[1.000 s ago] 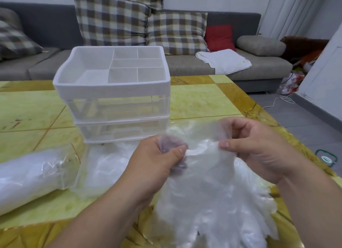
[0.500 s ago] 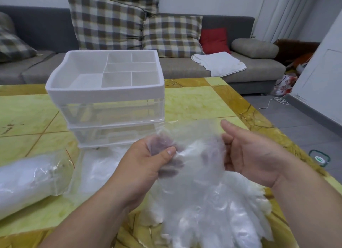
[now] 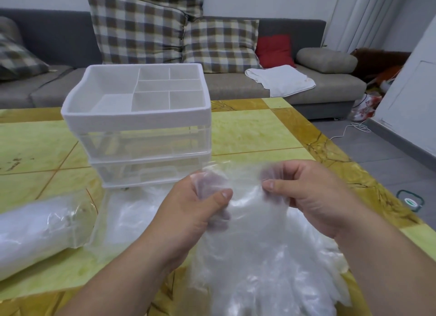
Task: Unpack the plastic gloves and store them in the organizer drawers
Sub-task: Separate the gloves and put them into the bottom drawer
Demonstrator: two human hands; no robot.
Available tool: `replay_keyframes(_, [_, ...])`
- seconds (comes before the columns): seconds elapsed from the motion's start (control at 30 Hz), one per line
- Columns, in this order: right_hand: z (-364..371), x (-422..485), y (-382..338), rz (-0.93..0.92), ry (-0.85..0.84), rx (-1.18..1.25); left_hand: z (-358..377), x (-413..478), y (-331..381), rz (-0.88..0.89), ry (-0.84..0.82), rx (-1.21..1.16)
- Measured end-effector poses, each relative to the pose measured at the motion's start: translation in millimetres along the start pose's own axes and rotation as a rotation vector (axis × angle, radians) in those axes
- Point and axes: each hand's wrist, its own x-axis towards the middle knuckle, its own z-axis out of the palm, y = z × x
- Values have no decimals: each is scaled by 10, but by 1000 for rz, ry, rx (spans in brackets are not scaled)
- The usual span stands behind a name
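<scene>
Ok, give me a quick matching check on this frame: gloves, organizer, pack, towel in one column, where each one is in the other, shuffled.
Things:
1. gloves
2. organizer
3. pack
4. towel

Places:
a. lying on the sofa
b. pinched by the left hand and the right hand
c. lying at the left of the table
d. standing on the table behind the hands

Pairs: 1-b, 2-d, 3-c, 4-a

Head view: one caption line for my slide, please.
Left hand and right hand pinch plastic gloves in front of the organizer.
</scene>
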Motion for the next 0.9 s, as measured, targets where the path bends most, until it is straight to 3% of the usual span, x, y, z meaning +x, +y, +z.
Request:
replay_keyframes(0.2, [43, -32, -35, -25, -54, -14, -8, 13, -22, 11, 32, 27])
replay_keyframes(0.4, [102, -55, -46, 32, -219, 29, 3, 29, -54, 11, 50, 34])
replay_keyframes(0.6, [107, -31, -10, 44, -82, -6, -22, 39, -45, 54, 136, 111])
replay_keyframes(0.7, [90, -30, -8, 49, -89, 23, -24, 13, 0, 112, 113, 160])
replay_keyframes(0.9, [89, -17, -36, 69, -74, 122, -50, 15, 11, 46, 51, 159])
